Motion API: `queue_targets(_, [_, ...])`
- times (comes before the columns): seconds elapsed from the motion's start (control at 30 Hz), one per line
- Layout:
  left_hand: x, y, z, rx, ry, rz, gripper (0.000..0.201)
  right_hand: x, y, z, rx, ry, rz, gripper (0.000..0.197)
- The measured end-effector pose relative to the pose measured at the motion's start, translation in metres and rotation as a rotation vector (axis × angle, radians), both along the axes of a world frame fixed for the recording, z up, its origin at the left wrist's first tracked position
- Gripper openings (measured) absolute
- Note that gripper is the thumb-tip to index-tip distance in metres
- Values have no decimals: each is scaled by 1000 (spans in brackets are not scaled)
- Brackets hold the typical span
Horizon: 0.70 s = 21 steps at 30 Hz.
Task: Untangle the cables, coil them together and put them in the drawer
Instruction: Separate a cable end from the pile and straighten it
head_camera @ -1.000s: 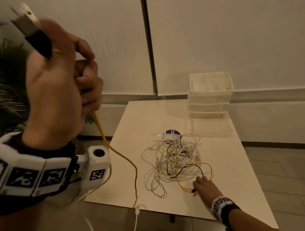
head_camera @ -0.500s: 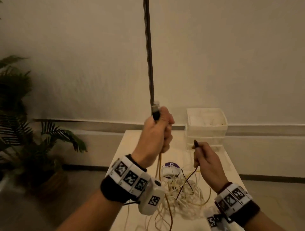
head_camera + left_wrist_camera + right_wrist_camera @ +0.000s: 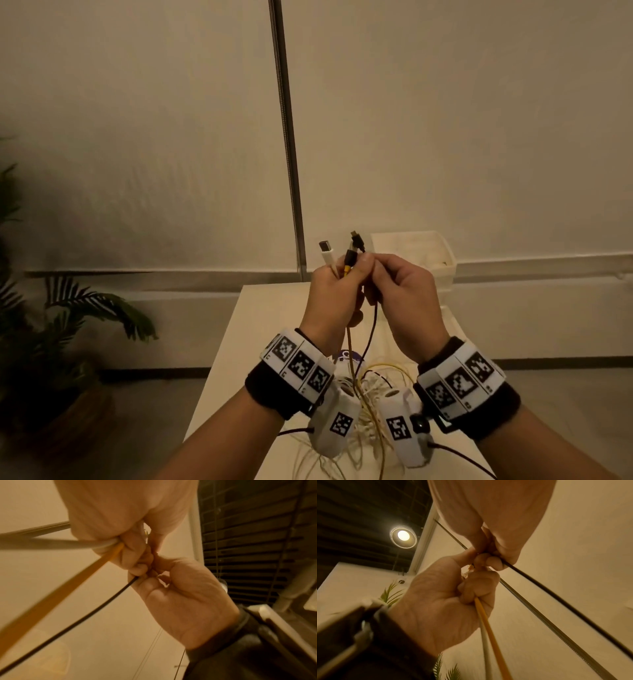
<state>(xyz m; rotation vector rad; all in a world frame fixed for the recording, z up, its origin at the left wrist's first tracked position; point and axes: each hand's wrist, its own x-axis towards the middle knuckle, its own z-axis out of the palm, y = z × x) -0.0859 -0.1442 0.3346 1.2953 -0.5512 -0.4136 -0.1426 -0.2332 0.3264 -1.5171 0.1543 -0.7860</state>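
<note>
I had both hands raised above the desk. My left hand was curled round the yellow cable and a white cable just below their plugs. My right hand, touching the left, pinched the black cable near its plug, so all three ends stood together. By my reckoning the task was barely begun: the plug ends were gathered, but the three cables ran down into the tangled heap lying on the desk, with no coil made. The drawer unit stood at the far side, well apart from the heap. I could not tell whether a drawer was open. Untangling, coiling and stowing were all left.
</note>
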Motion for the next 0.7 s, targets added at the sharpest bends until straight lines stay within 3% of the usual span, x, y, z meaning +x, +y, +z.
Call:
queue_targets(0.2, [6, -13, -2, -16, 57, 33, 29, 5, -2, -9, -37, 5, -74, 23])
queue_targets(0.33, [8, -18, -1, 11, -53, 112, 39, 5, -2, -13, -41, -54, -33, 23])
queue_targets(0.47, [27, -4, 15, 25, -281, 337, 37, 1, -6, -31, -79, -73, 25, 17])
queue_targets(0.63, [45, 37, 74, -200, -435, 468, 35, 6, -32, -100, -238, 244, 254, 21])
queue_targets(0.7, [51, 53, 97, -347, -404, 467, 36, 10, -43, -132, -285, 346, 299, 26])
